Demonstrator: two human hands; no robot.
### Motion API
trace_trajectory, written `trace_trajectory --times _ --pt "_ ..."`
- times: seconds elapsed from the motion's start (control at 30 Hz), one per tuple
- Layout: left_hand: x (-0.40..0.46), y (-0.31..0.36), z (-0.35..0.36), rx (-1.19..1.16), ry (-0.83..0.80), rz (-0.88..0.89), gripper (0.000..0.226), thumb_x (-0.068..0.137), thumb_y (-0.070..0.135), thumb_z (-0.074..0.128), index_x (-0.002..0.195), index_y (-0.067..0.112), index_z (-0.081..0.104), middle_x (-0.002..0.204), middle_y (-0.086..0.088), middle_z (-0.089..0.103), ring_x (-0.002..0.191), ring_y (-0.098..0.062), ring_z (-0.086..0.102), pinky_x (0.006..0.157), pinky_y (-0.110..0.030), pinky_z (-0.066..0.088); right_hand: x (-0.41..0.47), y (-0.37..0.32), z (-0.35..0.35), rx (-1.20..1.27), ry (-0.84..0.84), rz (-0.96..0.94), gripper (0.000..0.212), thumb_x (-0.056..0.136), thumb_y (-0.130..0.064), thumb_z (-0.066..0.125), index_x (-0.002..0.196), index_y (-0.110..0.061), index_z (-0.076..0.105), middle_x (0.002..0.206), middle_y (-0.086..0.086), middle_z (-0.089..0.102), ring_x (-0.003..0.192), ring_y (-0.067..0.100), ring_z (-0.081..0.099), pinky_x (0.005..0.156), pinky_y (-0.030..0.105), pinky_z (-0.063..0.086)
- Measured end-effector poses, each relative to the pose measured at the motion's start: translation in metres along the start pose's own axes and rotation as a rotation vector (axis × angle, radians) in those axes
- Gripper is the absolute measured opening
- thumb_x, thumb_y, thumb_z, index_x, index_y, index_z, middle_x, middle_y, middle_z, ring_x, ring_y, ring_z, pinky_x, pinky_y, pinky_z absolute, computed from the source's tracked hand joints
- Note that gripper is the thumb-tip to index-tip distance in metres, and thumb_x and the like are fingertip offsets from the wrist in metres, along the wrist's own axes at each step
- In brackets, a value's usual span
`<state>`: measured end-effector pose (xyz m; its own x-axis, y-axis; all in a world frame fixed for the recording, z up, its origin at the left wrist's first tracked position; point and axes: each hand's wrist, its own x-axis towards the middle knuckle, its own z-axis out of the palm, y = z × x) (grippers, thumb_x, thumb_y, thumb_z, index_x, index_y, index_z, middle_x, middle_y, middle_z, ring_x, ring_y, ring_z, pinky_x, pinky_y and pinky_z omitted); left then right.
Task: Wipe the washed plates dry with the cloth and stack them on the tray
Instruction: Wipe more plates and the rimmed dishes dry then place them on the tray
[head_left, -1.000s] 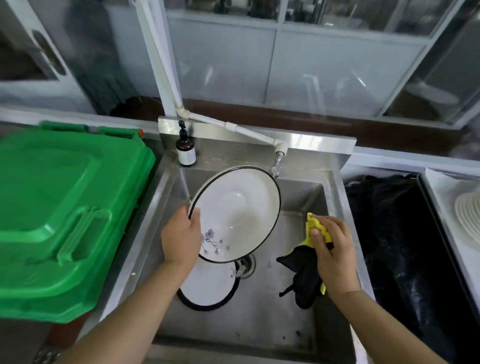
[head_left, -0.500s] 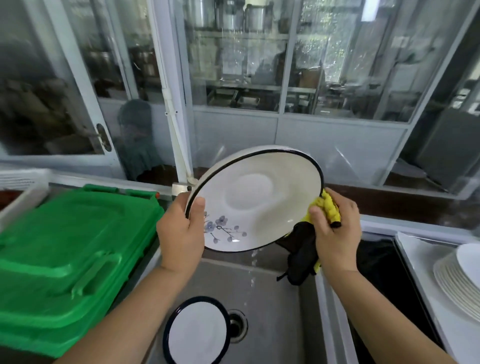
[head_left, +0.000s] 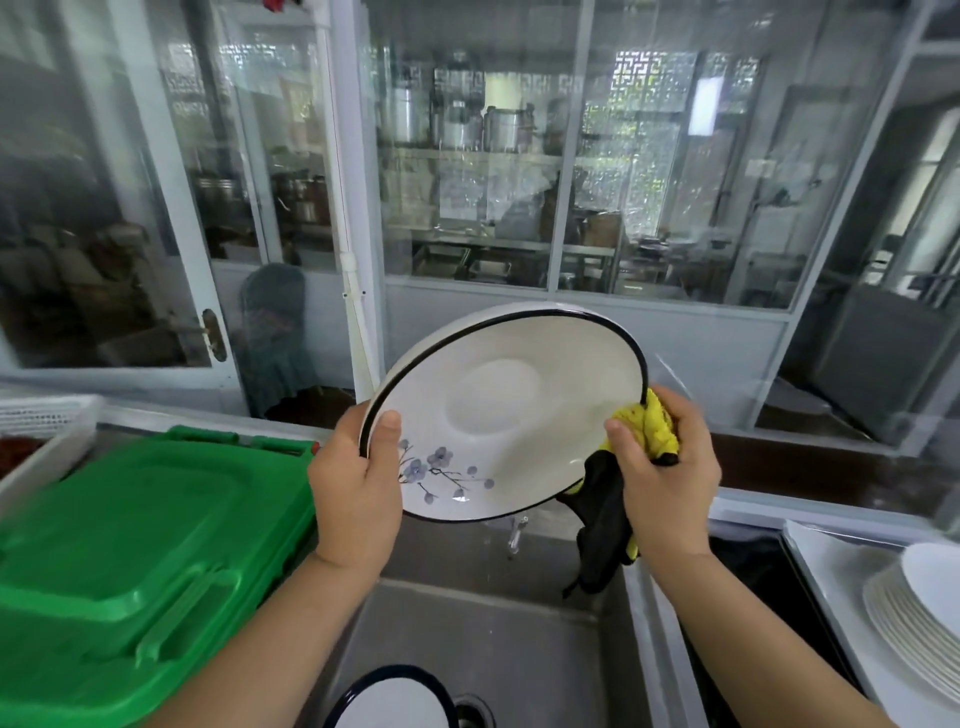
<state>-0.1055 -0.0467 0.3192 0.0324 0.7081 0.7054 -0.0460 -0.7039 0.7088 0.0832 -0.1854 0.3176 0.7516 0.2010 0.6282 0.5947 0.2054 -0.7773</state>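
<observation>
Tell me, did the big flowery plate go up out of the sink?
Yes. The plate was down inside the sink a second ago; now the left hand holds it above the sink's back edge, with the cloth on its right rim.

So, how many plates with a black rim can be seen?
2: one plate held up by both hands, and one plate in the sink, partly cut off. Others may be hidden.

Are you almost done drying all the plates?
Partly. A stack of white plates already sits on the tray at the right. Right now the left hand holds a flowered plate above the sink while the right hand presses the yellow and black cloth on its rim. Another plate waits in the sink.
</observation>
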Motion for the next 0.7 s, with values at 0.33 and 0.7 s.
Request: trace_trajectory --times 0.33,0.7 --pt "0.032 -0.016 -0.021 -0.023 -0.043 -0.235 0.022 0.096 0.024 0.053 0.079 0.037 0.053 0.075 0.019 0.061 0.072 0.011 0.059 0.063 -0.018 0.044 0.002 -0.058 0.058 -0.057 0.097 -0.605 0.044 0.070 -0.024 0.080 0.097 -0.014 0.046 0.120 0.004 0.041 0.115 0.011 0.046 0.098 0.022 0.037" --pt "0.024 -0.045 -0.035 -0.070 -0.106 -0.533 0.025 0.093 0.023 0.055 0.069 0.020 0.057 0.061 0.009 0.064 0.065 -0.007 0.063 0.058 -0.028 0.042 -0.053 -0.014 0.100 -1.108 -0.311 -0.647 0.065 0.065 -0.032 0.081 0.125 -0.016 0.061 0.141 0.006 0.050 0.111 0.033 0.052 0.086 0.049 0.044"
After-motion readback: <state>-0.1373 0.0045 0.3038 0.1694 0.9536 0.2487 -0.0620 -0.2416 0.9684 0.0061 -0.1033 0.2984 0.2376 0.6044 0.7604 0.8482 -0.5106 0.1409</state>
